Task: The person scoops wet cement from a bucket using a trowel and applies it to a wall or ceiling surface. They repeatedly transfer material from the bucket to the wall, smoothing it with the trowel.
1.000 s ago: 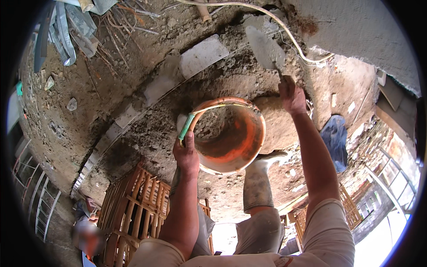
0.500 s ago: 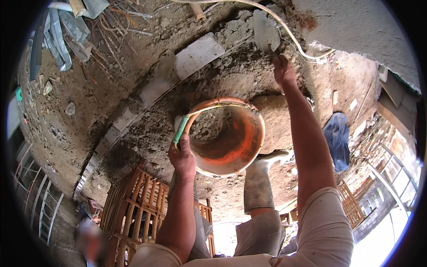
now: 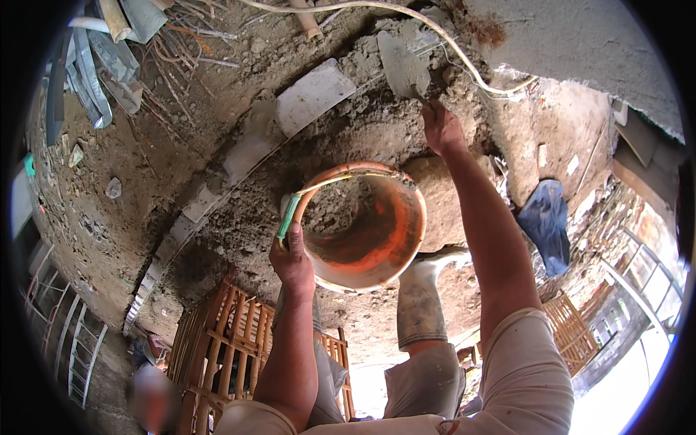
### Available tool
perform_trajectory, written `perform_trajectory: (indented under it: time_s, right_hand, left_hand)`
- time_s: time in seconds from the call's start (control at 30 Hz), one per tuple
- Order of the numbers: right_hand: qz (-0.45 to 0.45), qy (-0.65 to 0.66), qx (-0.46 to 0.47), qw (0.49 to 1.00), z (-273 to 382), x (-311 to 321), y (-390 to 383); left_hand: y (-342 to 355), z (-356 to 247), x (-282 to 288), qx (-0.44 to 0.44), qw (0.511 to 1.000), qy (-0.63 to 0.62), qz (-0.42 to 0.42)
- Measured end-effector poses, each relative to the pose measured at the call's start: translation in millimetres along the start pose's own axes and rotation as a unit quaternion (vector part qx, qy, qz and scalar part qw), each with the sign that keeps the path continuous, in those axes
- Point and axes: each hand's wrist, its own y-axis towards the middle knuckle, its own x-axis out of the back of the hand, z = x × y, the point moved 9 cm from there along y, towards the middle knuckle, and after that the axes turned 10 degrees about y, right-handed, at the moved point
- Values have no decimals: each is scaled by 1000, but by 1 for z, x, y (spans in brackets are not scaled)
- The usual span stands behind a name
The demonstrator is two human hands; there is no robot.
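Observation:
My left hand [image 3: 291,262] is closed on the green-sleeved handle [image 3: 288,214] of an orange bucket [image 3: 395,257], which holds some grey-brown rubble at the bottom. My right hand [image 3: 442,130] grips a trowel whose grey, mortar-coated blade [image 3: 402,65] lies over rough grey mortar and dirt beyond the bucket, close to a pale cable [image 3: 475,70]. A row of pale slabs [image 3: 312,98] edged by a thin strip runs to the left of the blade. My boot [image 3: 431,264] stands just below the bucket.
Metal offcuts and rods [image 3: 123,58] lie top left, with ladders [image 3: 87,355] farther down. A bamboo crate [image 3: 232,333] stands lower left beside a blurred person [image 3: 152,391]. A concrete slab [image 3: 587,51] fills the top right; a dark blue cloth [image 3: 547,225] lies below it.
My right hand and trowel have moved up and then left over the mortar. My left hand and the bucket have shifted slightly left.

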Motion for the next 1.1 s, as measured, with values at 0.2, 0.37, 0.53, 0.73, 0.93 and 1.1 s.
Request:
perform_trajectory:
  time_s: [0.2, 0.37, 0.53, 0.73, 0.93, 1.1]
  right_hand:
    - [156, -51, -45, 985, 31, -38, -41]
    - [40, -29, -94, 994, 31, 8, -58]
    - [25, -76, -150, 986, 13, 41, -60]
    - [20, -128, -147, 981, 36, 51, -57]
    - [25, -160, -152, 975, 50, 57, -60]
    - [23, -160, -131, 978, 62, 61, -60]
  left_hand:
    - [4, 0, 3, -9, 1000, 1, -9]
    - [3, -7, -2, -29, 999, -22, 15]
    - [3, -5, -3, -13, 999, -18, 30]
    - [4, -4, -6, -20, 997, -68, 26]
    - [2, 5, 0, 24, 1000, -8, 17]
    - [-1, -6, 3, -19, 999, 9, -31]
